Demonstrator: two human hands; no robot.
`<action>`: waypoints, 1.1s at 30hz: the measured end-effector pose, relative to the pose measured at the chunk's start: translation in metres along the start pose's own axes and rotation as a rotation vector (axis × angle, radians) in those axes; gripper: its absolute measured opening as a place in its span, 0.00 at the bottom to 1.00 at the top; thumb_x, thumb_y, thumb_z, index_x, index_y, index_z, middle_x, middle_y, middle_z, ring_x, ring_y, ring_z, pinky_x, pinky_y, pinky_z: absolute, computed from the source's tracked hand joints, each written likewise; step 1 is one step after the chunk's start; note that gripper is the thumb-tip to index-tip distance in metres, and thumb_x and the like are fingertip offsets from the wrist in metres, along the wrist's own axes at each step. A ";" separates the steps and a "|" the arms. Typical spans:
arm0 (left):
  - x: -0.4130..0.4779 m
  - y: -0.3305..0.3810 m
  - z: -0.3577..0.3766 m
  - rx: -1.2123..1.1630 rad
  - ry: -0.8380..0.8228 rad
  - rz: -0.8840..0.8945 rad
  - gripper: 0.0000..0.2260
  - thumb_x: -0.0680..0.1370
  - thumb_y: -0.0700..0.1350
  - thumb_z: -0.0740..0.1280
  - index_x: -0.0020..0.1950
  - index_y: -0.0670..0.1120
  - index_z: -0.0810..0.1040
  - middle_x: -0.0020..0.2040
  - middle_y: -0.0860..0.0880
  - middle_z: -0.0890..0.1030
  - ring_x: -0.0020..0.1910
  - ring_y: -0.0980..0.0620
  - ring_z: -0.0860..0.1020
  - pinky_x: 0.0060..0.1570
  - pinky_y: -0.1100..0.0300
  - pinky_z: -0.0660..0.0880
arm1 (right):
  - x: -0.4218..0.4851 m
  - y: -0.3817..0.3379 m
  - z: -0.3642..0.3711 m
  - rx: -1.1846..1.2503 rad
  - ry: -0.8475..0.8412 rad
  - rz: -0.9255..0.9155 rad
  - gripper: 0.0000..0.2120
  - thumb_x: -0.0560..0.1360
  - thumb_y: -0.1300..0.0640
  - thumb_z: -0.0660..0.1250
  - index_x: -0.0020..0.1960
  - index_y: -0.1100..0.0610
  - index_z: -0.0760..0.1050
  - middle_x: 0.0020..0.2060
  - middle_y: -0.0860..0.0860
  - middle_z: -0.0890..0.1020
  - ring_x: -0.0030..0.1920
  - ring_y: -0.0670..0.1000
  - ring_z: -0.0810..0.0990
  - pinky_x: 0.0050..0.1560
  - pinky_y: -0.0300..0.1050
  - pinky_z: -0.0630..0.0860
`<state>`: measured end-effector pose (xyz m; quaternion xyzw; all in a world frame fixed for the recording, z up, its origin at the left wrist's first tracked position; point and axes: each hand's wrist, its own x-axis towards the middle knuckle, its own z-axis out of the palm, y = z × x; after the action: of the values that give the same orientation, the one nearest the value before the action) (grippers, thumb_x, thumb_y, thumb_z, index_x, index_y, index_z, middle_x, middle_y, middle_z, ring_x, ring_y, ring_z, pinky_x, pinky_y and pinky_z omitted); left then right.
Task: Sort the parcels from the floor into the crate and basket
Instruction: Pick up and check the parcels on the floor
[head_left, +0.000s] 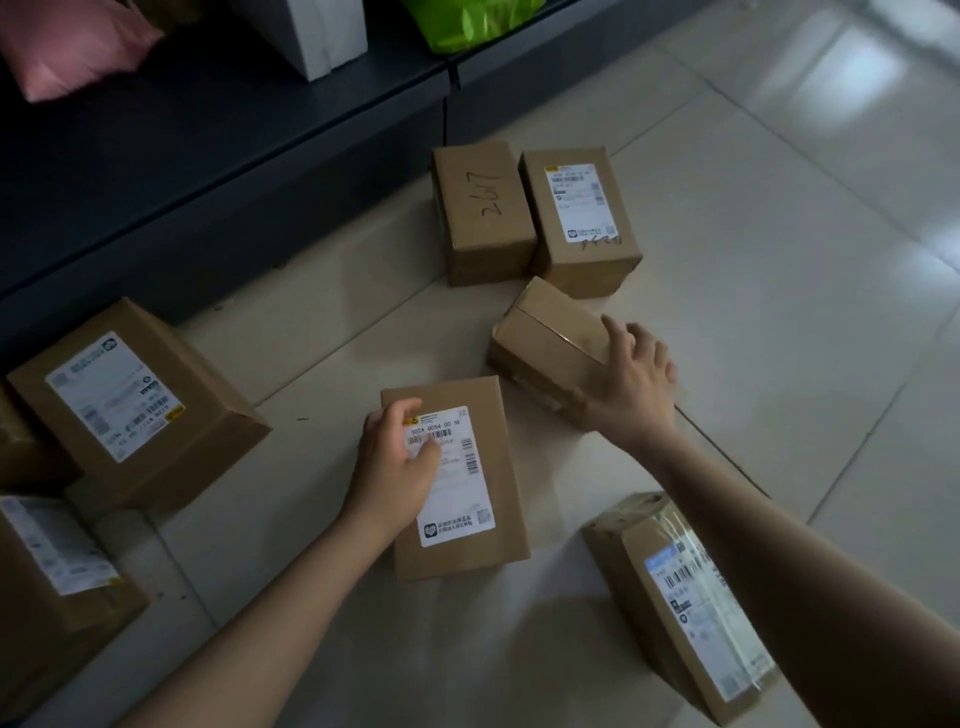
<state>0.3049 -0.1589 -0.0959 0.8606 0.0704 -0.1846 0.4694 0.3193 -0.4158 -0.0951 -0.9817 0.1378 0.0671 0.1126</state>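
Observation:
Several brown cardboard parcels lie on the tiled floor. My left hand (397, 462) rests on a labelled parcel (467, 509) in the middle, fingers curled over its left edge and white label. My right hand (631, 379) lies on top of a plain tilted parcel (545, 348) just to the right, fingers spread over its far end. Whether either parcel is lifted off the floor I cannot tell. No crate or basket is in view.
Two parcels stand side by side further back: one marked "2617" (483, 208) and one labelled (579, 218). More labelled parcels lie at the left (130, 400), lower left (47, 571) and lower right (685, 597). A dark shelf unit (208, 156) runs along the back left.

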 end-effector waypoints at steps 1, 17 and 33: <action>-0.001 0.001 0.002 0.159 -0.072 0.006 0.28 0.76 0.46 0.66 0.74 0.49 0.60 0.72 0.45 0.59 0.71 0.45 0.62 0.69 0.49 0.64 | -0.001 0.009 0.004 -0.073 -0.108 -0.008 0.50 0.67 0.37 0.69 0.77 0.48 0.41 0.76 0.60 0.48 0.76 0.62 0.46 0.73 0.61 0.47; -0.008 0.034 0.016 -0.645 -0.131 -0.104 0.15 0.77 0.42 0.67 0.62 0.52 0.73 0.60 0.59 0.80 0.63 0.61 0.74 0.62 0.57 0.68 | -0.051 0.037 -0.005 2.027 -0.844 0.395 0.35 0.59 0.52 0.75 0.64 0.58 0.72 0.57 0.63 0.78 0.58 0.67 0.76 0.61 0.66 0.72; -0.031 0.045 0.028 -0.489 -0.212 0.071 0.20 0.73 0.47 0.72 0.63 0.57 0.75 0.65 0.51 0.71 0.68 0.51 0.68 0.70 0.53 0.63 | -0.066 -0.002 -0.004 1.798 -0.585 0.678 0.30 0.71 0.39 0.63 0.67 0.55 0.72 0.57 0.59 0.82 0.54 0.57 0.82 0.52 0.56 0.80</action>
<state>0.2830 -0.2059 -0.0625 0.6993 0.0329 -0.2347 0.6744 0.2573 -0.3979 -0.0797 -0.3859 0.3767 0.2054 0.8167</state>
